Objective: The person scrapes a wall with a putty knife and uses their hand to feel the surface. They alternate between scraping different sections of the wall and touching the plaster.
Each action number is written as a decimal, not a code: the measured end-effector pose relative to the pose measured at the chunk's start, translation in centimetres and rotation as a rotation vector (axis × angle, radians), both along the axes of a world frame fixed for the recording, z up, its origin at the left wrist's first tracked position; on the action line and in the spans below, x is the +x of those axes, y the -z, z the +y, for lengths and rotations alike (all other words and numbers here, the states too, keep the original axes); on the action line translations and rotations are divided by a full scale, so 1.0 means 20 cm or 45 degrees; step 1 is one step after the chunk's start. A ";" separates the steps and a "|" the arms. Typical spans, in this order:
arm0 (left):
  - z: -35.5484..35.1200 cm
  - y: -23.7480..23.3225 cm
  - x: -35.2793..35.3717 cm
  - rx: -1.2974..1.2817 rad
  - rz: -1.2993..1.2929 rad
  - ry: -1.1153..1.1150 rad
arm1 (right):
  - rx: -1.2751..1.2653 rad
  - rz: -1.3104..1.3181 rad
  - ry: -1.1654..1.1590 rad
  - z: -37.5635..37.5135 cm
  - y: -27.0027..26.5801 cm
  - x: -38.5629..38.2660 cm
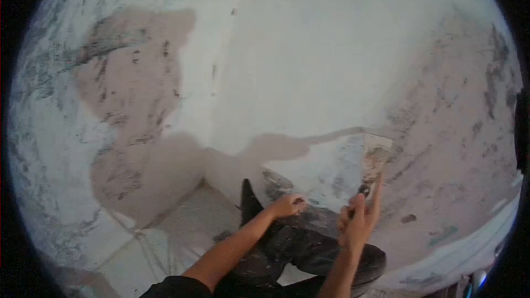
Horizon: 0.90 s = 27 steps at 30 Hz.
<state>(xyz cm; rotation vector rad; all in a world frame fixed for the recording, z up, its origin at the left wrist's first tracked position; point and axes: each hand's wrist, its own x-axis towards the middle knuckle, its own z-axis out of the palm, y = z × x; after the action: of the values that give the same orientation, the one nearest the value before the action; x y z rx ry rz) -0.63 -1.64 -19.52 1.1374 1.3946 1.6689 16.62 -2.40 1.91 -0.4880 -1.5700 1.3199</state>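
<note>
My right hand point(358, 218) grips a putty knife point(377, 153) by its dark handle, with the index finger stretched along the blade. The wide blade, smeared with pale filler, points up and lies against or just in front of the wall point(320, 66). A white patch point(331, 160) of filler or paint shows to its left. My left hand point(288, 205) is curled closed above my dark trousers, low in front of the wall; what its fingers hold, if anything, is hidden.
A second wall point(138, 77) with pinkish-brown patches and dark scuffs meets the first in a corner. Grey floor point(207, 215) lies below the corner. My dark-trousered legs point(309, 248) are bent close to the wall. Bare brownish wall point(441, 127) spreads at the right.
</note>
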 end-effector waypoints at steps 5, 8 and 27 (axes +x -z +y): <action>-0.02 0.01 -0.04 0.023 0.220 0.089 | -0.041 0.126 -0.142 -0.01 0.01 -0.01; -0.07 -0.08 -0.02 -0.083 0.126 0.083 | -0.077 0.141 -0.148 0.02 -0.04 -0.09; -0.05 -0.05 -0.04 -0.115 0.143 0.103 | -0.030 0.068 -0.152 0.02 -0.03 -0.11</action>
<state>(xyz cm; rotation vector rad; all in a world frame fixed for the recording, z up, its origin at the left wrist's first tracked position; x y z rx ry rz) -1.36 -2.66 -18.51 1.2352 1.4580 1.4908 14.51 -1.92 2.42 -0.3752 -1.5613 1.4313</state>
